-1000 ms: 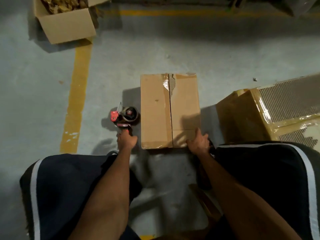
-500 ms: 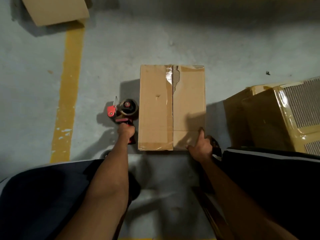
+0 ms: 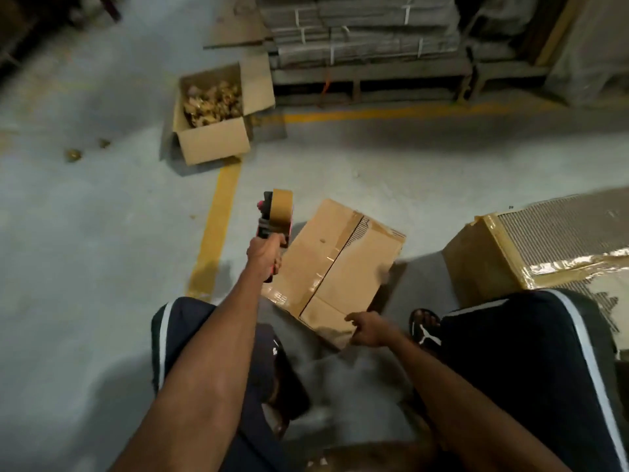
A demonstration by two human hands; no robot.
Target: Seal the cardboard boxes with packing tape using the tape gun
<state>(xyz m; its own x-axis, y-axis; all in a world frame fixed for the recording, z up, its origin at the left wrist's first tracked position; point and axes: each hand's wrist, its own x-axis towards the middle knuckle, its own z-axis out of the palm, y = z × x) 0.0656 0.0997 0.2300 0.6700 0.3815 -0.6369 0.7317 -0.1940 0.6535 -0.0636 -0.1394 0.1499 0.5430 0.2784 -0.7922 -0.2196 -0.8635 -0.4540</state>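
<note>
A small brown cardboard box lies on the grey floor between my knees, turned at an angle, its top flaps closed with a dark seam and old tape at the far end. My left hand grips the handle of a red and black tape gun with a brown tape roll, lifted off the floor just left of the box. My right hand holds the box's near right corner, fingers curled over the edge.
A taped box with corrugated sheets stands at the right. An open box of brown scraps sits farther back by a yellow floor line. Strapped stacks of flat cardboard fill the far side. My sandalled foot is beside the box.
My left hand has lifted the tape gun off the floor and raised it upright. The box has turned to an angle under my right hand. My head has tilted up, showing more floor.
</note>
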